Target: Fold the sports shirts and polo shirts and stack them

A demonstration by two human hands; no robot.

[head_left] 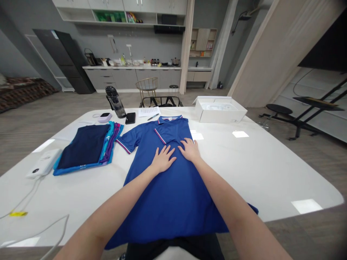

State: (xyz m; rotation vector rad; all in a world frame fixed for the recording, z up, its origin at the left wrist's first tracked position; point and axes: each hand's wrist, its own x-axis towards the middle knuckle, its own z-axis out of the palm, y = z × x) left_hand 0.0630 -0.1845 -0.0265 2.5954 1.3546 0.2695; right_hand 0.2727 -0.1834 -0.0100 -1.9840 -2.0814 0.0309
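A blue polo shirt (168,202) lies spread on the white table, its collar (170,119) pointing away from me. The sleeve on the left sticks outward, while the right one (170,133) is folded in across the chest. My left hand (163,159) rests flat on the middle of the shirt with its fingers spread. Close beside it, my right hand (190,150) lies on the shirt's right edge below the folded sleeve, fingers apart. Neither hand grips anything.
Folded clothes (85,146) are stacked at the left, beside a white device (45,163) with cables. Behind are a bottle (116,103), a phone (130,118), a pen (153,117), paper (149,111) and an open white box (220,109). The table's rim (336,191) curves at the right.
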